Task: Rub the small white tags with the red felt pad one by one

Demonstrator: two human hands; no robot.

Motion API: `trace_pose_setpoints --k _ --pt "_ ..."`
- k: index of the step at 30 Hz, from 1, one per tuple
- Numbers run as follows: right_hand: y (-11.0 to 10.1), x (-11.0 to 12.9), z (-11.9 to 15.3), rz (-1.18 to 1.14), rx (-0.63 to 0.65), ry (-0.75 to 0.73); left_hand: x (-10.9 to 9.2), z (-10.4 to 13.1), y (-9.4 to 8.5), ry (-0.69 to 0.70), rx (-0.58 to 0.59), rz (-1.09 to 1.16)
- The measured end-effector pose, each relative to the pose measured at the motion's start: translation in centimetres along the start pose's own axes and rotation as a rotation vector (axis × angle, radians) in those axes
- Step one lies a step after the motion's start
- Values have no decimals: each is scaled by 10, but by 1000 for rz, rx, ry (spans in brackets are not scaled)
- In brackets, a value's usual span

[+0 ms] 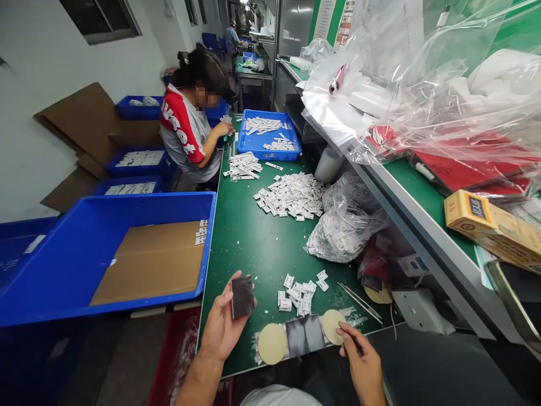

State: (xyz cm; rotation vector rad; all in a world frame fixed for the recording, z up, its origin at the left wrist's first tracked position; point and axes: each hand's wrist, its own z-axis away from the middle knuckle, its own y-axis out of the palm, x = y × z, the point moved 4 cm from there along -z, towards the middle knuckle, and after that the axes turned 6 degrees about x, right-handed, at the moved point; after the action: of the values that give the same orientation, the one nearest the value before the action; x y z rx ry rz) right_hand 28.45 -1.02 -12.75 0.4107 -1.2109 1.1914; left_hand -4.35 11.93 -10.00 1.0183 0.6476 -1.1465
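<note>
If the left hand [222, 331] tips its kinda lightly held dark block [242, 297], 7 o'clock, it could slip imo | hands apart | right hand [362, 356] at cream disc [332, 326] edge, 5 o'clock, can't tell if gripping

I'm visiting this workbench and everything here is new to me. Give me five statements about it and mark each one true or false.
1. The left hand holds a dark block. True.
2. The tweezers are in the right hand. False: they lie on the green table, and that hand is at a cream disc.
3. Cardboard lies in the big blue bin. True.
4. The blue tray on the table is empty. False: white pieces lie in it.
5. The clear bag hangs from a hook. False: it rests on the table.
</note>
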Motion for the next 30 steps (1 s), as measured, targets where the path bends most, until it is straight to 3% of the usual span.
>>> trace_pose_setpoints --k 4,7,9,11,13,15,19,22,26,30 --pt "30 35 19 -52 208 -78 -3 15 24 -6 49 210" --pt "51 70 36 74 396 -337 8 24 57 49 48 161" --pt "61 85 44 211 434 -558 20 32 85 89 47 65" --pt "64 88 44 249 391 -664 35 42 112 105 40 -39" --pt "59 81 36 198 341 -646 47 53 133 99 37 -141" --pt "49 68 22 72 313 -495 55 59 144 94 48 -238" --pt "20 48 -5 -165 285 -176 51 44 134 108 55 -468" --pt "4 44 -18 -296 314 -65 44 8 117 144 -2 -663" --pt "-6 48 -18 -410 370 32 46 -39 115 126 -2 -789" --pt "-8 52 -13 -450 406 63 43 -58 118 78 -28 -720"
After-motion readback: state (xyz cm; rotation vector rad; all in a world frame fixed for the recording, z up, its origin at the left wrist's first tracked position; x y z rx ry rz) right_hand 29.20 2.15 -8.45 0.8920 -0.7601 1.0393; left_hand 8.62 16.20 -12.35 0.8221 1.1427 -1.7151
